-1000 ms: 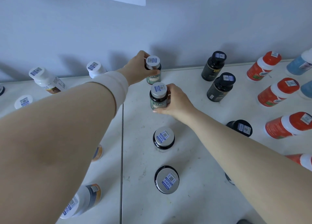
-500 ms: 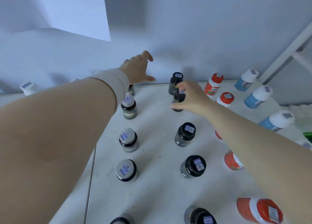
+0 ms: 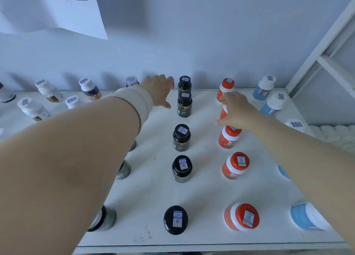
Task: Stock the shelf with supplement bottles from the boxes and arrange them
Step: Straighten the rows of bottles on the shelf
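**A:** Which step is this?

**B:** Arranging, I'd say. The shelf carries files running front to back: black bottles down the middle, orange ones to their right and blue bottles beyond. No box is in view.

**A:** And the hands?

**B:** The right hand grips the second orange bottle from the wall. Its fingers curl over the top and the thumb lies on the near side. Most of the bottle is hidden under the palm, so I cannot tell whether it stands on the shelf or is lifted. It sits between the rear orange bottle and the third orange bottle, which is right under the wrist.

**A:** The other one?

**B:** The left hand holds nothing. Its fingers are straight and spread, and it hovers near the wall just left of the rearmost black bottle.

**A:** What does the next move ask for?

**B:** Probably setting the gripped bottle square in its file, evenly spaced from its neighbours. The wrist must lift clear, or it could tip the third orange bottle.
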A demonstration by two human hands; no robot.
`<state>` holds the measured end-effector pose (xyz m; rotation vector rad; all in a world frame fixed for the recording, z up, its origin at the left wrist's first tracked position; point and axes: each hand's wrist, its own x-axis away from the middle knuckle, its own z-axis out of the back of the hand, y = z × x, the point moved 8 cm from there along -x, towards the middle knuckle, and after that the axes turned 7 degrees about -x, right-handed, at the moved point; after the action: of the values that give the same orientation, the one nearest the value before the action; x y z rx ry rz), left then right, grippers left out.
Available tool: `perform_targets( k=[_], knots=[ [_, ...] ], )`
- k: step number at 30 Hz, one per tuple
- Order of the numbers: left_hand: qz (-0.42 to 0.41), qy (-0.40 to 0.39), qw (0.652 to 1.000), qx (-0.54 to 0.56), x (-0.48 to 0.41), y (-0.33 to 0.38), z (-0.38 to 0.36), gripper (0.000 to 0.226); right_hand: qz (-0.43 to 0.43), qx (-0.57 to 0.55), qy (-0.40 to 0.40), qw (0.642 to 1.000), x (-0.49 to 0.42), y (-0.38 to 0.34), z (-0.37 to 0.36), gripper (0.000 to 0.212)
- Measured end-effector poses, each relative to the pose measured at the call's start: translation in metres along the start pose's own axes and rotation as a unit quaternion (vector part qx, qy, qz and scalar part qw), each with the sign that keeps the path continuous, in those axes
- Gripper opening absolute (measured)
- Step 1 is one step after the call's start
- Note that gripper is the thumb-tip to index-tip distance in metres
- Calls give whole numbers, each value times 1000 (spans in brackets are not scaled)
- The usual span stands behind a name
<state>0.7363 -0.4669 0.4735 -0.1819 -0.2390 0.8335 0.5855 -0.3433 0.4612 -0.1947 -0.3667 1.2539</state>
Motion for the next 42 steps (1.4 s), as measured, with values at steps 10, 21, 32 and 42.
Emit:
perform_targets(
  k=[10, 21, 32, 42],
  knots=[
    [24, -7, 991, 128, -27, -11, -11, 63, 21, -38, -17, 999, -24, -12, -13, 74],
    [58, -4, 905, 422, -113, -11, -58, 64, -17, -245, 18, 969, -91, -26, -71, 78],
    [19, 22, 859, 511, -123, -3, -69, 31, -15, -309, 44, 950, -102, -27, -77, 59],
    [59, 41, 843, 532, -111, -18, -75, 31, 10, -291, -5, 957, -95, -34, -82, 59]
  ],
)
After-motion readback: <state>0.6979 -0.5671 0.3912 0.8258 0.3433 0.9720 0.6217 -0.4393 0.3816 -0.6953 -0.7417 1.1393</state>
